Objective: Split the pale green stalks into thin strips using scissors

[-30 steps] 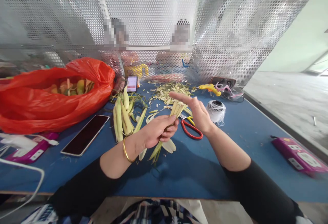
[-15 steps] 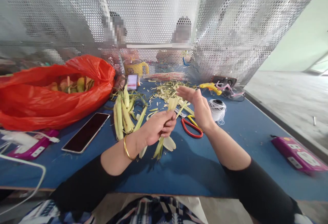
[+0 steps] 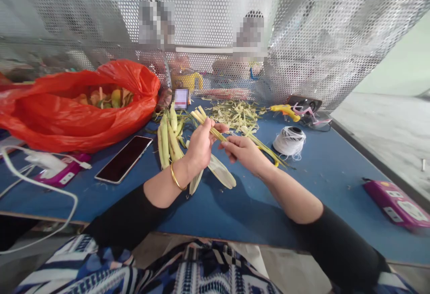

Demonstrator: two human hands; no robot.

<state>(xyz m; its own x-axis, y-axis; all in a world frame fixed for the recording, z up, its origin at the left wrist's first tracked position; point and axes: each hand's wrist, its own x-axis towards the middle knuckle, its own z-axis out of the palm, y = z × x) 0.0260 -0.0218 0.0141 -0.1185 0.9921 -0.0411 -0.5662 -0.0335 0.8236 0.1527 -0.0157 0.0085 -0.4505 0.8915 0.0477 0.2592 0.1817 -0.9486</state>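
My left hand (image 3: 200, 144) is closed around a folded strip of pale green husk (image 3: 200, 114), whose layered end sticks out above the fingers. My right hand (image 3: 240, 148) pinches the lower right end of the same strip. Under my hands a broad pale husk leaf (image 3: 222, 172) lies on the blue table. To the left rests a group of green-yellow husks (image 3: 163, 144). Behind my hands is a heap of shredded husk (image 3: 237, 114). A few long strips and a yellow scissor handle (image 3: 270, 155) show right of my right hand.
A red bag (image 3: 83, 128) and a dark phone (image 3: 124, 159) are at left. White yarn (image 3: 289, 141), a yellow glue gun (image 3: 285, 111) and glasses (image 3: 316, 120) stand at right, with a purple power strip (image 3: 398, 202) beyond. Two people are behind the perforated screen (image 3: 208, 11).
My right hand has come down from an open pose and now grips the strip. The strip has turned to point up and left. The red scissor handle is now hidden. The view has shifted.
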